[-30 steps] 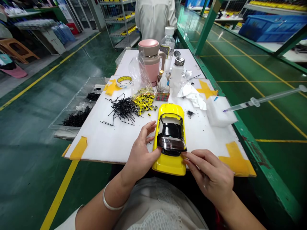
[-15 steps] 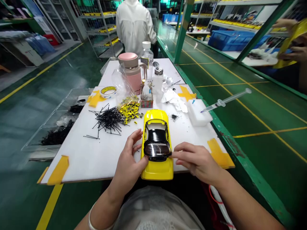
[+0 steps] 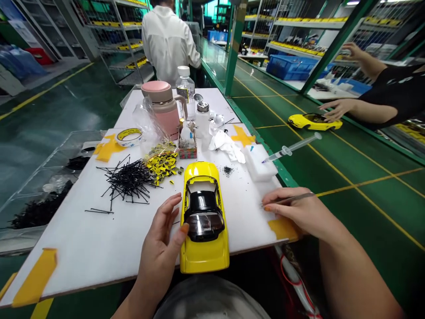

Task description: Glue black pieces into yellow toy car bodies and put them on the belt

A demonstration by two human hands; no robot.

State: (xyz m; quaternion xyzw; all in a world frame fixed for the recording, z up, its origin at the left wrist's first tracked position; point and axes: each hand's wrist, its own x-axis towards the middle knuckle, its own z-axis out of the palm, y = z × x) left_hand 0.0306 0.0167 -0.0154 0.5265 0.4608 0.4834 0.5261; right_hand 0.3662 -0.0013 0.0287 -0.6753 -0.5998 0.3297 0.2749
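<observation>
A yellow toy car body [image 3: 203,217] with a black cabin lies on the white board [image 3: 99,239] at its near edge. My left hand [image 3: 161,241] rests against the car's left side, thumb on the windscreen edge, fingers spread. Off to the right of the car, my right hand [image 3: 297,212] is closed on thin metal tweezers [image 3: 288,200] near a yellow tape patch [image 3: 282,228].
A pile of black rods [image 3: 128,179], small yellow parts [image 3: 162,163], a tape roll [image 3: 129,136], a pink flask [image 3: 159,106], bottles, a white cloth [image 3: 226,144] and a foam block with a syringe [image 3: 292,147] sit behind. A co-worker's hand [image 3: 335,108] touches another yellow car [image 3: 314,121] on the green conveyor.
My right hand left the car's windscreen, moved right and now holds tweezers. The view lifted, bringing a co-worker and a second yellow car into sight.
</observation>
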